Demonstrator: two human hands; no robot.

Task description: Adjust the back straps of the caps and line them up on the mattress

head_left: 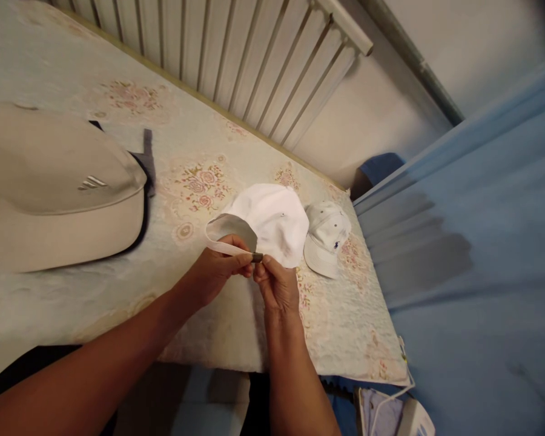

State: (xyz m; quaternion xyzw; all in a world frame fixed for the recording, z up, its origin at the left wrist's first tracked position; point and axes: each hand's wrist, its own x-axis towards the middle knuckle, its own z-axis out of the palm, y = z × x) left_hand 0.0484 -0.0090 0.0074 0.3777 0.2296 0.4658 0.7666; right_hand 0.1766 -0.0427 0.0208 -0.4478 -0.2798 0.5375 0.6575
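Observation:
Near the middle of the head view, a white baseball cap (275, 215) is held just above the bed cover, its back strap toward me. My left hand (229, 264) pinches the strap (224, 247) beside a small dark buckle (257, 257). On the buckle's other side, my right hand (279, 281) has its thumb and fingers closed on the strap end. A second, off-white cap (329, 233) with a small dark logo lies just right of the held one. Far left lies a large beige cap (68, 181) with a striped logo and a grey strap.
The caps are on a bed with a floral quilted cover (200, 181). A slatted white headboard (236, 54) runs along the far side. A blue curtain (458, 242) hangs at the right. Below the bed's near right corner sit a white device (415, 418) and a cable.

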